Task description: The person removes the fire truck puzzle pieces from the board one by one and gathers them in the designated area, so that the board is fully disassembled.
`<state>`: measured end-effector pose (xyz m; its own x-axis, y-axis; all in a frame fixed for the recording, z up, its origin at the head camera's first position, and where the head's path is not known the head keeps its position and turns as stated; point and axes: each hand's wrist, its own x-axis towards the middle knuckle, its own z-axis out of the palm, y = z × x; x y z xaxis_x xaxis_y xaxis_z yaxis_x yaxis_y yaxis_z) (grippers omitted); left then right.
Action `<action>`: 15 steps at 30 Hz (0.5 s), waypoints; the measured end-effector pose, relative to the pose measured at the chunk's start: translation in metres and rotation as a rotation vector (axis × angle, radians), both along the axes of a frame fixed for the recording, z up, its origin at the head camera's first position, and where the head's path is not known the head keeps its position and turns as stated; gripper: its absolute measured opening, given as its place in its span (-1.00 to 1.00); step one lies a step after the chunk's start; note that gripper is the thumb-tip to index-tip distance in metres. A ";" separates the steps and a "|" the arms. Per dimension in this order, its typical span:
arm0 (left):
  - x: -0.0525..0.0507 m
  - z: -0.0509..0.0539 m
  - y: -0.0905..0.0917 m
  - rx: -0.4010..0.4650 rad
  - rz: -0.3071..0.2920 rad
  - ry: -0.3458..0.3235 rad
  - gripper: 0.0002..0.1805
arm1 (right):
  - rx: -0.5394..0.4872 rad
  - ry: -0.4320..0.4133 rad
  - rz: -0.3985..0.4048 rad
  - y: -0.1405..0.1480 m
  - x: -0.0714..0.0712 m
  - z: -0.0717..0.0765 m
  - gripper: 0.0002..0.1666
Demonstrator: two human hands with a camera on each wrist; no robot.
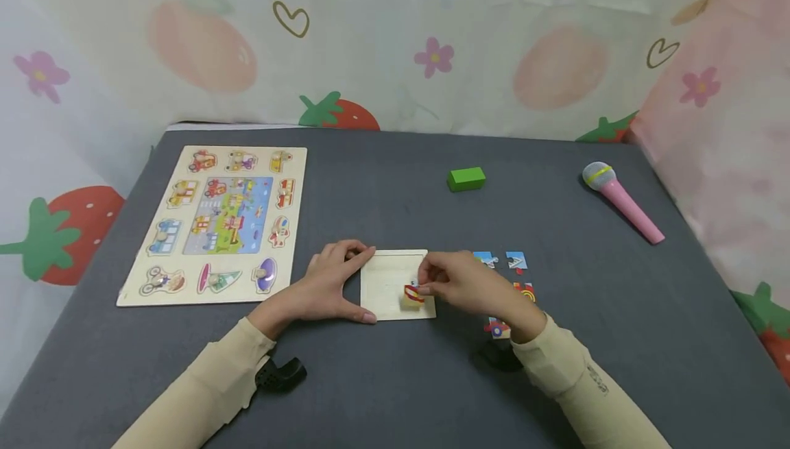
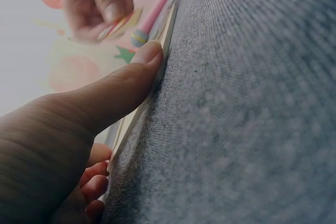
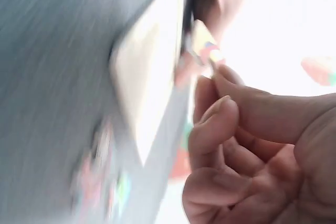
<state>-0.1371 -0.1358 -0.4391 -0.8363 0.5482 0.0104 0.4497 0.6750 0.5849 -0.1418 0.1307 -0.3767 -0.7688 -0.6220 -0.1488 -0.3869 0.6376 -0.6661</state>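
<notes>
A small square wooden puzzle tray (image 1: 385,288) lies on the table with a bare, pale surface. My left hand (image 1: 327,284) holds it along its left side, the thumb (image 2: 147,53) at the near corner and the fingers toward the far corner. Above the tray's right part, my right hand (image 1: 459,281) pinches a jigsaw piece (image 1: 413,295) in yellow, red and white between thumb and fingertips. In the right wrist view that piece (image 3: 205,43) is blurred and held apart from the tray. Several more jigsaw pieces (image 1: 516,261) lie right of the tray, partly hidden by my right hand and wrist.
At the left lies a large wooden knob puzzle board (image 1: 296,216) with vehicle pieces. A green block (image 1: 466,179) sits farther back. The pink toy microphone (image 1: 629,209) is at the right. A patterned curtain (image 1: 382,38) hangs behind the grey table.
</notes>
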 end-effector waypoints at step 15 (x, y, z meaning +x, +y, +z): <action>-0.001 0.000 -0.002 0.006 -0.004 -0.002 0.19 | 0.043 -0.117 -0.055 0.061 0.023 -0.010 -0.86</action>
<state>-0.1377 -0.1378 -0.4395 -0.8339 0.5519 0.0119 0.4514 0.6694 0.5900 -0.1190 0.1922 -0.3865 -0.7773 -0.5705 -0.2652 -0.2719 0.6848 -0.6761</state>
